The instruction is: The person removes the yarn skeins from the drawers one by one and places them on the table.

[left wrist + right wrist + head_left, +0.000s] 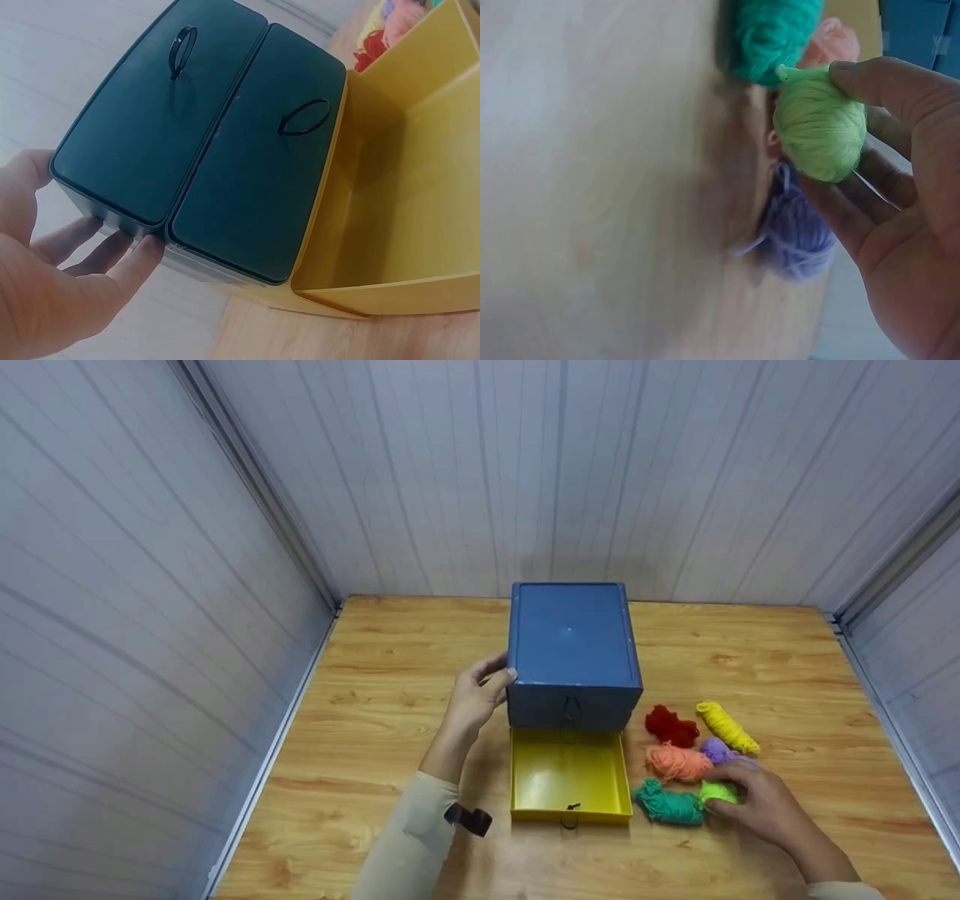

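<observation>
My right hand (761,802) pinches a light green ball of yarn (821,124) between thumb and fingers. Close by lie a teal yarn bundle (670,803), a peach one (679,763) and a purple one (799,236). At the left side of a blue drawer box (574,634), my left hand (476,694) rests with its fingers stretched along the side wall and its thumb near the front corner (56,161). Below the blue drawers, a yellow drawer (570,772) is pulled out, with no yarn in it.
A dark red yarn bundle (671,727) and a yellow one (727,727) lie right of the box on the wooden table (390,690). Black loops (306,118) serve as drawer pulls. Pale panel walls (450,472) enclose the table's back and sides.
</observation>
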### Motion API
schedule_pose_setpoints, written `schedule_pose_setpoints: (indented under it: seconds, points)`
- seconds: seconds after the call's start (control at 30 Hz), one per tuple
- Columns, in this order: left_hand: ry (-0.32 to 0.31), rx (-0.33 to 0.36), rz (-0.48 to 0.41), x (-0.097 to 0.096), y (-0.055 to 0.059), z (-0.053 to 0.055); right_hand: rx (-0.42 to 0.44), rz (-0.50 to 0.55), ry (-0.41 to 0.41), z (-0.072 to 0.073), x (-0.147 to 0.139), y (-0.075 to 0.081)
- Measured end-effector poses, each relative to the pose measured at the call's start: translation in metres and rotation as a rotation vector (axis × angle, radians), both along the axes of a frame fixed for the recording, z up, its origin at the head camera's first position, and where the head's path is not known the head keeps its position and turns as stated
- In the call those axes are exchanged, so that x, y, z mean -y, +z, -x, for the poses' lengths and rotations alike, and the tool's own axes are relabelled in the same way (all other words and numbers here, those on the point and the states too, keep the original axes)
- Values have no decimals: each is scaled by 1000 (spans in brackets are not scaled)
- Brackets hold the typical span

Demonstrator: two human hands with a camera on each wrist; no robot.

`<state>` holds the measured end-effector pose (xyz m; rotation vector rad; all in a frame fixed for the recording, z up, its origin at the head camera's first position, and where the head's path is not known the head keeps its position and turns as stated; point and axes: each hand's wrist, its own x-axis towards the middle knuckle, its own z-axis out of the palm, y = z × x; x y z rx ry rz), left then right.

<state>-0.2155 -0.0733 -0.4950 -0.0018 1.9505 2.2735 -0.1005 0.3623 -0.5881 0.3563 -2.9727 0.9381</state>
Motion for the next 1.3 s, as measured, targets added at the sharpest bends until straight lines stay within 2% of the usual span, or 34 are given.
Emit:
schedule_pose_setpoints:
  seconds: [0.23, 0.43, 0.57, 0.8, 1.03, 1.3]
  points:
    - [3, 7, 0, 0, 0, 0, 94, -3, 8, -2, -7, -10]
    - [1, 7, 5, 0, 0, 0, 124, 0, 13, -3, -8, -9]
    - [-7, -2, 6, 0, -1, 0, 113, 2, -3, -3, -5, -3]
    - [-19, -14, 24, 1, 1, -1, 16, -7, -2, 0, 6, 9]
    - [-14, -11, 10, 1, 1, 0, 69, 51, 32, 5, 18, 21]
    - [-10, -16, 7, 1, -1, 0, 65, 178, 51, 4, 37, 22]
